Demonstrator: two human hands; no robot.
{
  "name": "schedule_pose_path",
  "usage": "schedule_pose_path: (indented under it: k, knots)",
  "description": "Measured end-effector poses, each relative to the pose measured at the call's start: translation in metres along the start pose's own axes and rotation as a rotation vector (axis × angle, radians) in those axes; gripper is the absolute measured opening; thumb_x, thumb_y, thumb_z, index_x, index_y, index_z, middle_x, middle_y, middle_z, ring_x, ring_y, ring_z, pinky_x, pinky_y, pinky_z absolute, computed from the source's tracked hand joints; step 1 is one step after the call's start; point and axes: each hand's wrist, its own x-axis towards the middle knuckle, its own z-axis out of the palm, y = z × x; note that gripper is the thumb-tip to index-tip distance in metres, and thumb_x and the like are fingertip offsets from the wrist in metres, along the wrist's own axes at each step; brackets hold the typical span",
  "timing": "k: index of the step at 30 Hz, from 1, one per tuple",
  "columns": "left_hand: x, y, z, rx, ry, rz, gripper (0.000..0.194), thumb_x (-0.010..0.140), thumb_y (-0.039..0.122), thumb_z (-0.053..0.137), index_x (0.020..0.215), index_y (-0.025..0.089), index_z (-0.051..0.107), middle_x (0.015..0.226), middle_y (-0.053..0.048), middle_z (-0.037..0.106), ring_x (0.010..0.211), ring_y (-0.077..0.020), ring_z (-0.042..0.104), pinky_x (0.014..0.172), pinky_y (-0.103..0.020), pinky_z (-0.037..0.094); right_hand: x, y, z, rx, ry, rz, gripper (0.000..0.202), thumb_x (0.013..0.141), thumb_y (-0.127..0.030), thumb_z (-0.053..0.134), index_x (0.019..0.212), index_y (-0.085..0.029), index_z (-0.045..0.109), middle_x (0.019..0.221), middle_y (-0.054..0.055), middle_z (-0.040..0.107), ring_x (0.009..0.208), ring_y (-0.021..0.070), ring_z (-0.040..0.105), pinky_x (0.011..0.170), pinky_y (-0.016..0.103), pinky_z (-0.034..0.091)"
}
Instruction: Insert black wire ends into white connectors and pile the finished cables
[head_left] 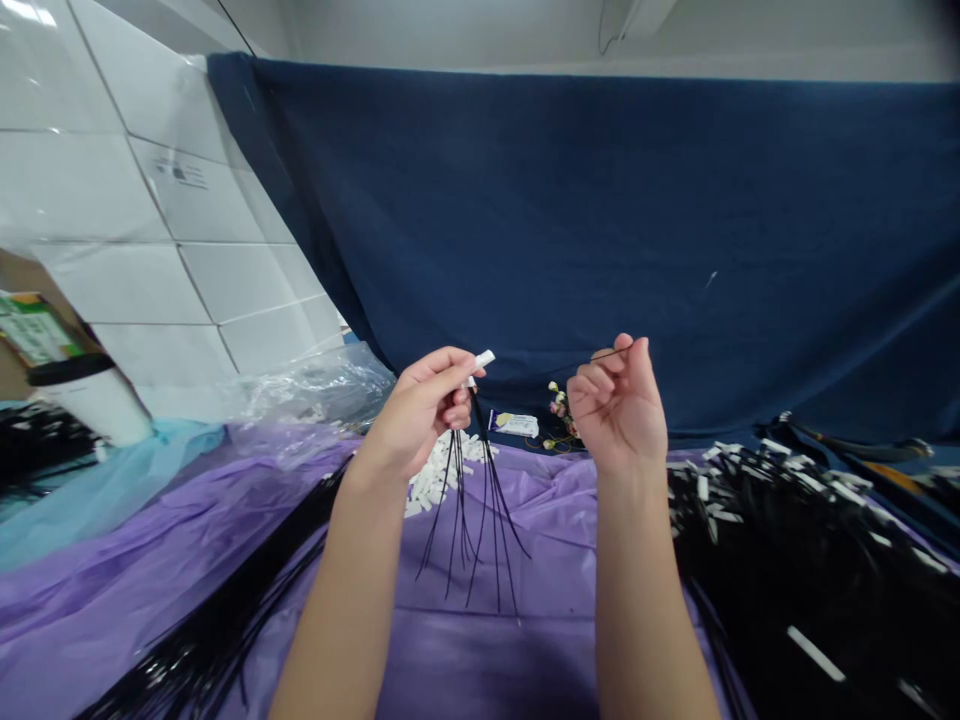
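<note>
My left hand (431,400) is closed on a small white piece (484,358) between thumb and fingers. Several thin black cords (495,490) hang down from that hand over the purple cloth (540,510). To the right, my right hand (619,400) is raised, with thumb and index finger pinched on the end of a thin black cord (611,354). That cord runs leftward and fades against the dark blue cloth. Behind and below my left hand lies a pile of small white pieces (431,478).
Long black cords (247,590) lie at the left, and a large heap with white ends (810,540) at the right. A lidded white cup (97,400), stacked white boxes (97,185), a small packet (514,424) and flowers (559,405) stand farther back, before a blue curtain (600,220).
</note>
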Motion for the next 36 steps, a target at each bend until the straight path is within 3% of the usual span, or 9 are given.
schedule_pose_path:
  k: [4, 7, 10, 13, 15, 18, 22, 28, 36]
  knots:
    - [0.0, -0.002, 0.001, 0.026, -0.002, -0.006, 0.014, 0.082, 0.028, 0.065, 0.077, 0.015, 0.063, 0.055, 0.004, 0.039, 0.042, -0.0008, 0.033, 0.043, -0.014, 0.025, -0.002, -0.002, 0.003, 0.212, 0.035, -0.094, 0.017, 0.086, -0.035, 0.064, 0.077, -0.021, 0.061, 0.072, -0.005, 0.062, 0.068, 0.0063, 0.062, 0.068, 0.022, 0.053]
    - [0.0, -0.002, 0.003, 0.029, 0.026, -0.014, 0.014, 0.082, 0.027, 0.065, 0.075, 0.015, 0.063, 0.053, 0.005, 0.038, 0.041, -0.0003, 0.03, 0.041, -0.014, 0.023, -0.007, -0.011, 0.004, 0.248, -0.033, -0.142, 0.002, 0.085, -0.023, 0.062, 0.086, -0.022, 0.063, 0.064, -0.01, 0.059, 0.047, 0.0, 0.05, 0.048, 0.013, 0.043]
    - [0.0, 0.0, 0.005, 0.015, 0.067, -0.01, 0.013, 0.081, 0.025, 0.064, 0.073, 0.015, 0.062, 0.054, 0.005, 0.039, 0.04, 0.0, 0.029, 0.039, -0.013, 0.021, -0.015, -0.016, 0.009, -0.041, 0.004, -0.234, 0.017, 0.079, -0.019, 0.06, 0.092, -0.026, 0.068, 0.051, -0.013, 0.05, 0.032, 0.0033, 0.032, 0.033, 0.019, 0.03]
    - [-0.001, 0.001, 0.007, 0.021, 0.1, 0.006, 0.012, 0.081, 0.024, 0.062, 0.073, 0.015, 0.061, 0.056, 0.004, 0.043, 0.038, 0.0001, 0.03, 0.037, -0.013, 0.019, -0.02, -0.01, 0.014, -0.449, 0.071, -0.384, 0.01, 0.072, -0.021, 0.064, 0.078, -0.021, 0.072, 0.041, -0.011, 0.039, 0.03, 0.0045, 0.026, 0.033, 0.022, 0.023]
    - [-0.002, 0.001, 0.009, 0.032, 0.103, 0.018, 0.012, 0.081, 0.025, 0.061, 0.073, 0.016, 0.06, 0.055, 0.005, 0.044, 0.037, 0.0001, 0.029, 0.036, -0.013, 0.017, -0.022, -0.002, 0.014, -0.654, 0.034, -0.407, 0.005, 0.068, -0.023, 0.072, 0.066, -0.019, 0.071, 0.038, -0.011, 0.034, 0.031, 0.0034, 0.024, 0.034, 0.021, 0.017]
    - [-0.003, 0.0, 0.01, 0.029, 0.1, 0.032, 0.014, 0.082, 0.027, 0.061, 0.073, 0.017, 0.059, 0.051, 0.005, 0.042, 0.035, -0.0005, 0.027, 0.035, -0.013, 0.015, -0.022, 0.007, 0.012, -0.83, -0.101, -0.371, 0.015, 0.067, -0.027, 0.077, 0.058, -0.018, 0.069, 0.039, -0.009, 0.034, 0.037, 0.0038, 0.026, 0.039, 0.022, 0.022]
    - [-0.003, -0.001, 0.01, -0.012, 0.093, 0.041, 0.017, 0.082, 0.031, 0.061, 0.072, 0.018, 0.059, 0.046, 0.006, 0.04, 0.034, -0.0014, 0.023, 0.035, -0.014, 0.015, -0.024, 0.01, 0.01, -0.926, -0.193, -0.356, 0.017, 0.069, -0.025, 0.076, 0.056, -0.018, 0.067, 0.041, -0.008, 0.034, 0.041, 0.0047, 0.028, 0.044, 0.024, 0.027]
    - [-0.004, -0.002, 0.012, -0.017, 0.085, 0.041, 0.017, 0.082, 0.031, 0.062, 0.071, 0.017, 0.06, 0.045, 0.006, 0.039, 0.036, -0.0016, 0.024, 0.036, -0.014, 0.015, -0.027, 0.009, 0.015, -0.999, -0.174, -0.353, 0.02, 0.07, -0.025, 0.075, 0.055, -0.017, 0.065, 0.043, -0.008, 0.032, 0.044, 0.0051, 0.028, 0.043, 0.023, 0.021]
    - [-0.005, -0.001, 0.015, -0.035, 0.078, 0.028, 0.019, 0.081, 0.031, 0.063, 0.071, 0.016, 0.059, 0.045, 0.006, 0.038, 0.035, -0.0014, 0.023, 0.036, -0.014, 0.014, -0.027, 0.011, 0.015, -1.028, -0.169, -0.397, 0.02, 0.072, -0.023, 0.073, 0.055, -0.017, 0.064, 0.043, -0.008, 0.032, 0.044, 0.0055, 0.029, 0.045, 0.024, 0.024]
